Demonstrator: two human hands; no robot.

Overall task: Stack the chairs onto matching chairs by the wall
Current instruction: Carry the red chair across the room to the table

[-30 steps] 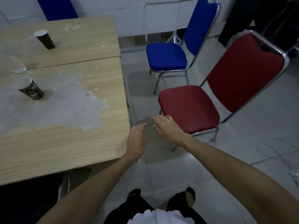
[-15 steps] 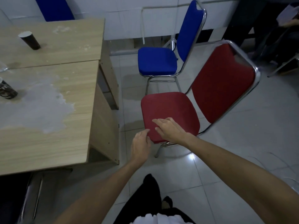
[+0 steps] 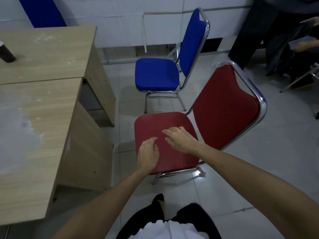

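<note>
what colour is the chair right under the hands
Red seat and backrest on a shiny chrome frame, seen clearly in the head view: the red chair.

Red chair (image 3: 224,109) & blue chair (image 3: 156,74), chrome frames; tan woodgrain table (image 3: 43,69) w/ whitish patch.

Both forearms are bare from the lower frame edge to the wrists, with no sleeves, watch or bands in sight. The left hand (image 3: 148,155) and the right hand (image 3: 179,139) wear no gloves or rings. At the bottom of the view a white garment (image 3: 169,230) covers the torso, above dark trousers (image 3: 193,213) and one dark shoe (image 3: 159,201).
</note>
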